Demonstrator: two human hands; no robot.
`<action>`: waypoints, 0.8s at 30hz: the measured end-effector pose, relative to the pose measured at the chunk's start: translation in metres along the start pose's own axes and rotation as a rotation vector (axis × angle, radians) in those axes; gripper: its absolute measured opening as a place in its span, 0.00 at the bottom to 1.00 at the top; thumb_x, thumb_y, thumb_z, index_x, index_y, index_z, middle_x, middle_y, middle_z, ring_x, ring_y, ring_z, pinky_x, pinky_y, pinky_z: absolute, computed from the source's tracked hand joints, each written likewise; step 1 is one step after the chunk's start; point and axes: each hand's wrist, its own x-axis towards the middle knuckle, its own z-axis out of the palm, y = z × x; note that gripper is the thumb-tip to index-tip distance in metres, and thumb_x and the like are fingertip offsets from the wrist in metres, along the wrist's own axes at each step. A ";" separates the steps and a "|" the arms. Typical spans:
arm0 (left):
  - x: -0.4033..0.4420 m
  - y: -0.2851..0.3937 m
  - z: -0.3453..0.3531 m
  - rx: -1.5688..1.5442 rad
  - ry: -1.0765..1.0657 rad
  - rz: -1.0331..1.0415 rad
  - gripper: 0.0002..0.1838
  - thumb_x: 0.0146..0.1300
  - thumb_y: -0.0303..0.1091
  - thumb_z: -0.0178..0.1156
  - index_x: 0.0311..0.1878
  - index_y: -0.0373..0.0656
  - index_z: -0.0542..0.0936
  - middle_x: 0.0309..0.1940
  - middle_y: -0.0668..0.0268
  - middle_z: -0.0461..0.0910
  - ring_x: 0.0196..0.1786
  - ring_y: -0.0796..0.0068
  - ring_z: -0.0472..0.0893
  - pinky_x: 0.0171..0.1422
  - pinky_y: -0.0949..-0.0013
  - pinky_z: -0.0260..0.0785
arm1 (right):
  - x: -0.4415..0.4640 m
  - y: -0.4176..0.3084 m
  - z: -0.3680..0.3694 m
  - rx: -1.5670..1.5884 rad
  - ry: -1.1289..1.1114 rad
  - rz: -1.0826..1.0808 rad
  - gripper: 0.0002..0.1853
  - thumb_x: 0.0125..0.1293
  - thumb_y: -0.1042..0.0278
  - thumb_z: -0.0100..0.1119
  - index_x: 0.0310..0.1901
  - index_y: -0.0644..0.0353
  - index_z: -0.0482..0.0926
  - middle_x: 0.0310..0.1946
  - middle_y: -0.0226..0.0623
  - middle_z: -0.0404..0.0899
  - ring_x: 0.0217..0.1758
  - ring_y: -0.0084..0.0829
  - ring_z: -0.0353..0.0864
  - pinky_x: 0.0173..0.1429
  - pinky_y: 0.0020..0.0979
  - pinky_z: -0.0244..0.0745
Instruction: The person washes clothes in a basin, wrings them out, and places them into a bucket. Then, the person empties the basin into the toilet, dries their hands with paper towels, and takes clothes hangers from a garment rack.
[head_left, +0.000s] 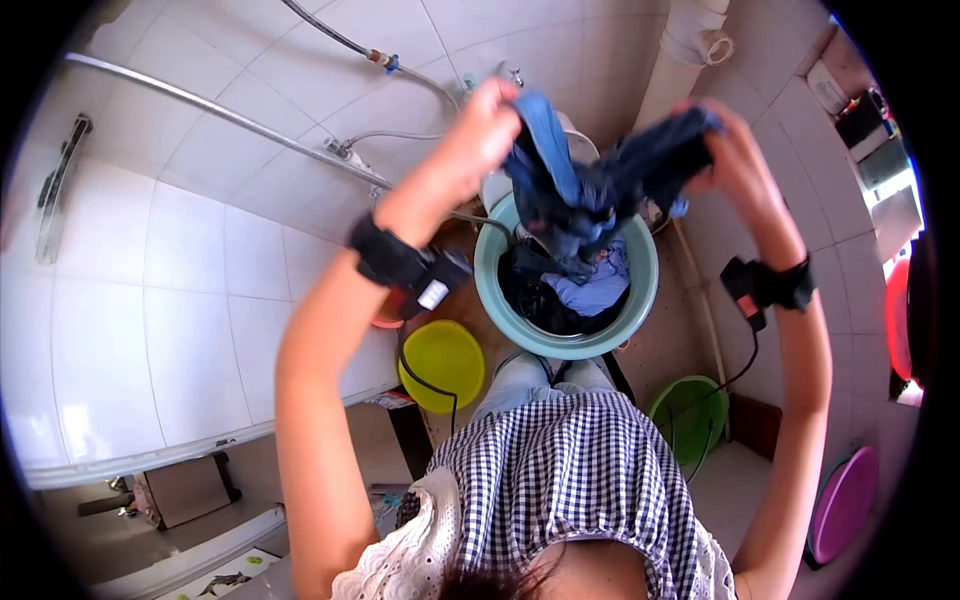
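A dark blue denim garment [585,195] hangs bunched between my two raised hands. My left hand [485,130] is closed on its lighter blue edge, and my right hand [722,155] grips its other end, slightly blurred. Below it stands a round light-blue tub [567,345], holding dark clothes and a light-blue cloth [590,290]. The garment's lower part hangs over the tub's opening; whether it touches the clothes inside I cannot tell.
A yellow-green basin [442,366] lies left of my legs, a green basin [690,415] to the right. Pipes and hoses run along the tiled wall ahead. A pink basin [845,505] leans at the far right.
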 end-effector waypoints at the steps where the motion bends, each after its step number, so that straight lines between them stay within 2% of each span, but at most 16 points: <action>1: 0.009 -0.046 0.005 0.045 0.002 0.005 0.10 0.59 0.25 0.46 0.44 0.41 0.70 0.33 0.67 0.75 0.35 0.76 0.76 0.36 0.69 0.70 | 0.003 0.025 0.005 -0.043 -0.029 0.069 0.14 0.64 0.71 0.39 0.48 0.58 0.71 0.36 0.35 0.75 0.32 0.26 0.78 0.29 0.25 0.77; 2: 0.011 -0.081 0.014 0.093 0.006 0.026 0.10 0.59 0.25 0.47 0.44 0.41 0.69 0.33 0.68 0.75 0.34 0.77 0.76 0.34 0.70 0.69 | -0.002 0.044 0.005 -0.090 -0.053 0.122 0.14 0.64 0.70 0.39 0.50 0.57 0.71 0.37 0.34 0.75 0.33 0.22 0.77 0.26 0.23 0.76; 4: 0.008 -0.139 0.031 0.266 0.007 -0.050 0.14 0.58 0.26 0.47 0.48 0.44 0.66 0.33 0.61 0.76 0.33 0.69 0.77 0.35 0.67 0.69 | 0.004 0.108 0.013 -0.274 -0.009 0.188 0.15 0.58 0.75 0.43 0.48 0.62 0.70 0.30 0.43 0.76 0.28 0.35 0.79 0.27 0.31 0.76; 6: 0.003 -0.168 0.047 0.438 -0.026 -0.273 0.21 0.53 0.26 0.50 0.52 0.45 0.61 0.34 0.46 0.74 0.37 0.48 0.75 0.39 0.52 0.66 | 0.002 0.216 0.028 -0.806 0.012 -0.020 0.19 0.56 0.70 0.49 0.50 0.61 0.69 0.29 0.48 0.75 0.30 0.44 0.77 0.36 0.38 0.75; 8: -0.007 -0.222 0.068 0.642 0.079 -0.270 0.25 0.51 0.24 0.49 0.55 0.49 0.61 0.34 0.47 0.74 0.39 0.44 0.74 0.40 0.53 0.67 | -0.013 0.237 0.056 -0.856 -0.129 0.324 0.23 0.54 0.67 0.52 0.54 0.53 0.68 0.39 0.49 0.74 0.38 0.50 0.75 0.45 0.44 0.72; 10: -0.007 -0.291 0.088 0.675 0.098 -0.238 0.31 0.49 0.23 0.50 0.59 0.51 0.59 0.40 0.48 0.73 0.39 0.42 0.73 0.41 0.47 0.65 | -0.018 0.295 0.086 -0.910 -0.195 0.446 0.28 0.52 0.67 0.54 0.58 0.41 0.65 0.53 0.44 0.66 0.47 0.50 0.72 0.46 0.47 0.72; 11: -0.006 -0.302 0.094 0.792 -0.046 -0.403 0.37 0.48 0.23 0.52 0.64 0.55 0.54 0.51 0.50 0.68 0.45 0.44 0.72 0.42 0.51 0.67 | -0.019 0.320 0.099 -0.908 -0.246 0.605 0.38 0.49 0.68 0.58 0.63 0.31 0.58 0.65 0.38 0.49 0.61 0.55 0.58 0.50 0.59 0.65; 12: -0.002 -0.316 0.103 0.885 -0.161 -0.542 0.44 0.47 0.25 0.56 0.67 0.59 0.50 0.61 0.53 0.58 0.58 0.46 0.65 0.50 0.48 0.65 | -0.017 0.342 0.110 -0.899 -0.269 0.635 0.38 0.49 0.68 0.58 0.63 0.31 0.58 0.65 0.38 0.49 0.61 0.55 0.58 0.50 0.59 0.65; 14: -0.005 -0.363 0.123 1.073 -0.108 -0.356 0.49 0.45 0.27 0.61 0.69 0.61 0.46 0.66 0.58 0.49 0.67 0.47 0.51 0.58 0.39 0.55 | -0.021 0.379 0.134 -1.056 -0.180 0.509 0.46 0.45 0.68 0.63 0.65 0.27 0.50 0.69 0.37 0.40 0.69 0.54 0.44 0.53 0.69 0.55; 15: -0.004 -0.388 0.131 1.084 -0.155 -0.306 0.52 0.43 0.29 0.64 0.69 0.62 0.43 0.69 0.59 0.44 0.69 0.46 0.44 0.59 0.31 0.44 | -0.016 0.395 0.143 -0.985 -0.200 0.499 0.51 0.42 0.66 0.66 0.66 0.26 0.47 0.70 0.37 0.36 0.70 0.55 0.35 0.55 0.72 0.47; 16: 0.003 -0.399 0.139 1.122 -0.214 -0.305 0.53 0.43 0.30 0.64 0.69 0.62 0.43 0.70 0.60 0.41 0.70 0.46 0.43 0.60 0.30 0.44 | -0.007 0.409 0.151 -0.970 -0.237 0.529 0.51 0.42 0.66 0.66 0.66 0.26 0.47 0.70 0.37 0.36 0.70 0.55 0.35 0.55 0.72 0.47; 18: 0.010 -0.419 0.149 1.126 -0.232 -0.253 0.53 0.42 0.31 0.64 0.70 0.61 0.43 0.70 0.59 0.40 0.70 0.46 0.41 0.60 0.30 0.43 | 0.004 0.421 0.167 -1.083 -0.265 0.425 0.53 0.40 0.64 0.68 0.66 0.27 0.46 0.70 0.39 0.36 0.69 0.57 0.38 0.54 0.72 0.50; 20: 0.022 -0.438 0.151 1.072 -0.285 -0.337 0.53 0.41 0.31 0.65 0.70 0.61 0.44 0.70 0.59 0.39 0.70 0.45 0.40 0.59 0.29 0.43 | 0.017 0.438 0.170 -1.101 -0.345 0.452 0.53 0.40 0.63 0.68 0.67 0.27 0.45 0.70 0.40 0.36 0.69 0.57 0.38 0.53 0.72 0.51; 24: 0.020 -0.469 0.155 1.096 -0.334 -0.315 0.52 0.42 0.32 0.64 0.69 0.62 0.45 0.70 0.60 0.36 0.70 0.45 0.38 0.57 0.25 0.38 | 0.027 0.461 0.174 -1.170 -0.495 0.502 0.54 0.42 0.59 0.68 0.67 0.26 0.41 0.70 0.41 0.35 0.69 0.57 0.39 0.50 0.72 0.54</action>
